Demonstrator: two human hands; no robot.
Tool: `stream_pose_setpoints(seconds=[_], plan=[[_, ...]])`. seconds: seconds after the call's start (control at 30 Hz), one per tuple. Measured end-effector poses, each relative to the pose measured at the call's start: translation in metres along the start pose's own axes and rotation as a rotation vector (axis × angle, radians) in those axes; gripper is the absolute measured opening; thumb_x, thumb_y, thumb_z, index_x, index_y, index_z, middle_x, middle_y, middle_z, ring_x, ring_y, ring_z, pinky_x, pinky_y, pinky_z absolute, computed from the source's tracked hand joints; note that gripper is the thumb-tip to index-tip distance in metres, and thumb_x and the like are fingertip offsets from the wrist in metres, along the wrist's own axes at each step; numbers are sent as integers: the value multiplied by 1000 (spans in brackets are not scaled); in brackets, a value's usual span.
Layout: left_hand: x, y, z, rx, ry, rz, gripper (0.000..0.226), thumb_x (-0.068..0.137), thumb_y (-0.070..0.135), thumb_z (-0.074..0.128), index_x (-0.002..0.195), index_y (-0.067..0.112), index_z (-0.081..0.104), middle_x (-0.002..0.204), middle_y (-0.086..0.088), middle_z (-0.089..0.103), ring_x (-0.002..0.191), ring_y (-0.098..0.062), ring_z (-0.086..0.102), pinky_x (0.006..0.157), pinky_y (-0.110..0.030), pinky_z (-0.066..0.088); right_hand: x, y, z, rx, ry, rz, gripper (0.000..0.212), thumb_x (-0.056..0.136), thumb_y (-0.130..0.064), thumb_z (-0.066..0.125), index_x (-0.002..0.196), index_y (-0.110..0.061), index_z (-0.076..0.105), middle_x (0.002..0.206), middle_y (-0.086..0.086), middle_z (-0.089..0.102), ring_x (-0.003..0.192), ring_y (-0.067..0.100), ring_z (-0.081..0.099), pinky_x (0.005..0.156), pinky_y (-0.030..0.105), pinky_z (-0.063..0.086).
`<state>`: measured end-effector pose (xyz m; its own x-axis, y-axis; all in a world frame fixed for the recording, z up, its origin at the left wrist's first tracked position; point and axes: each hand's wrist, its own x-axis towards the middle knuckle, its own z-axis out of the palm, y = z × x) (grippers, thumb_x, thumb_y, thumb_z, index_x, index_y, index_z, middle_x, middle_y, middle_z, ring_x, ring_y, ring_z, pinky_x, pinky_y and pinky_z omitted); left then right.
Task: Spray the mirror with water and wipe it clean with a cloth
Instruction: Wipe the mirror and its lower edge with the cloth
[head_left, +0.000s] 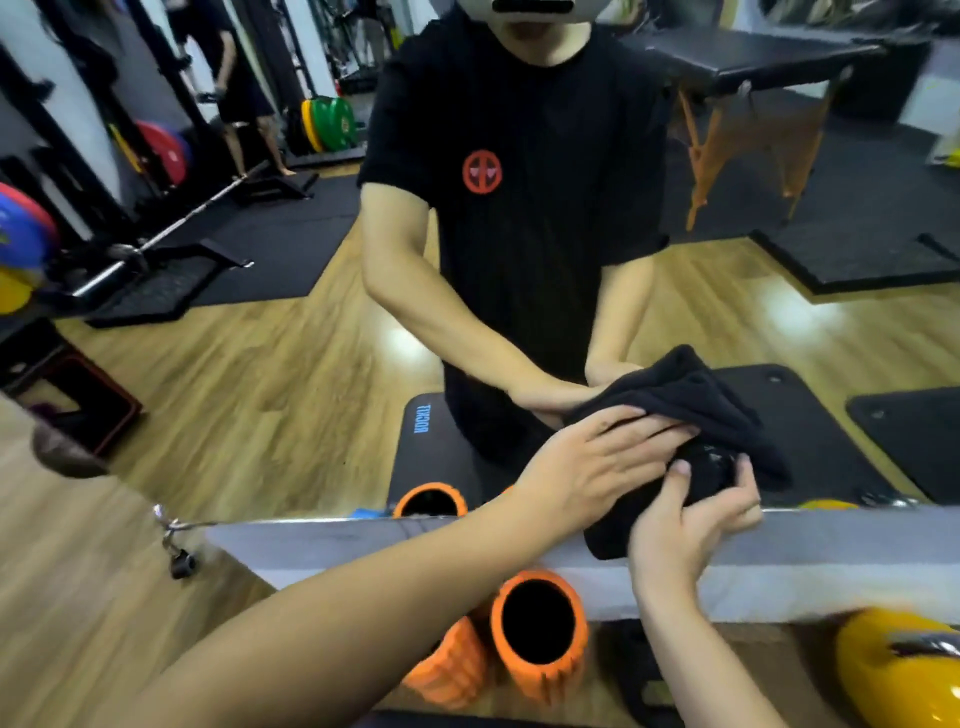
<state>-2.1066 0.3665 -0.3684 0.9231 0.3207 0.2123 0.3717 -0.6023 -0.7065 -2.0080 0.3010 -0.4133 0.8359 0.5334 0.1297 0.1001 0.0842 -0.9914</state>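
Note:
A large wall mirror (270, 395) fills the head view and reflects me in a black T-shirt and the gym behind. A black cloth (691, 400) is bunched up close to the lower part of the glass. My left hand (597, 462) lies flat over the cloth's left side, fingers spread. My right hand (691, 525) grips the cloth's lower end from below, thumb up. Part of the cloth hangs over the mirror's grey bottom frame (332, 540). No spray bottle is in sight.
Two orange foam rollers (535, 629) stand on the floor below the frame. A yellow kettlebell (898, 670) sits at the lower right. A metal clip on a cord (176, 540) hangs at the frame's left end. The mirror reflects barbells, weight plates, black mats and a massage table.

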Motion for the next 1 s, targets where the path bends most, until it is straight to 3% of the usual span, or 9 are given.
stream_pose_setpoints(seconds=[0.1, 0.17, 0.27, 0.33, 0.4, 0.6, 0.77, 0.9, 1.0], plan=[[-78, -31, 9, -11, -32, -43, 64, 100, 29, 45, 161, 22, 25, 170, 6, 21, 155, -21, 9, 128, -45, -9, -69, -6, 43, 13, -134, -13, 66, 93, -41, 49, 150, -24, 20, 149, 13, 19, 139, 38, 30, 110, 59, 39], [-130, -47, 13, -52, -15, -106, 58, 98, 24, 45, 156, 21, 39, 166, 5, 32, 153, -21, 17, 129, -44, -4, -114, -13, 69, 37, -220, -3, 70, 94, -34, 52, 152, -14, 18, 149, 18, 19, 139, 35, 28, 113, 53, 35], [-201, -64, 20, -83, -38, -211, 55, 96, 21, 52, 150, 18, 50, 164, 1, 37, 152, -24, 25, 129, -48, 7, -170, -21, 98, 30, -361, -8, 71, 96, -5, 61, 154, -4, 20, 149, 23, 17, 131, 19, 28, 113, 34, 32], [-241, -71, 24, -97, -82, -292, 61, 91, 22, 56, 151, 16, 47, 163, -3, 37, 151, -27, 30, 127, -51, 15, -199, -20, 111, 10, -484, -52, 76, 93, 0, 63, 155, -5, 19, 149, 22, 17, 123, 10, 31, 106, 9, 30], [-272, -75, 27, -137, -116, -375, 64, 92, 26, 57, 154, 17, 44, 163, -4, 38, 152, -28, 32, 125, -53, 21, -218, -17, 117, -10, -596, -108, 82, 93, -4, 65, 158, -12, 16, 151, 15, 12, 129, 15, 31, 102, 0, 26], [-277, -28, 37, -488, -96, -690, 77, 97, 41, 45, 163, 17, 15, 167, -7, 19, 158, -32, 9, 127, -53, 7, -210, 8, 98, -104, -787, -313, 95, 97, -20, 64, 155, -49, -6, 159, -13, -2, 150, 16, 15, 117, 28, 27], [-223, 6, 49, -509, -85, -659, 79, 93, 35, 47, 162, 12, 15, 167, -10, 17, 159, -32, -7, 126, -58, 2, -169, 25, 64, -98, -787, -258, 84, 98, -29, 61, 154, -52, 4, 155, -30, -8, 149, 3, 15, 111, 21, 26], [-158, 24, 45, -490, -35, -500, 74, 89, 30, 56, 158, 14, 32, 163, -4, 34, 157, -27, 13, 127, -53, 4, -120, 41, 29, -76, -647, -131, 66, 98, -51, 46, 155, -44, 15, 154, -23, 3, 144, -9, 19, 115, 22, 22], [-100, 43, 43, -458, -39, -371, 67, 89, 26, 51, 154, 17, 43, 160, 0, 44, 151, -23, 30, 126, -49, 6, -73, 45, 2, 11, -470, 74, 75, 86, -68, 35, 154, -38, 21, 160, -6, 9, 136, -4, 30, 114, 31, 25]])
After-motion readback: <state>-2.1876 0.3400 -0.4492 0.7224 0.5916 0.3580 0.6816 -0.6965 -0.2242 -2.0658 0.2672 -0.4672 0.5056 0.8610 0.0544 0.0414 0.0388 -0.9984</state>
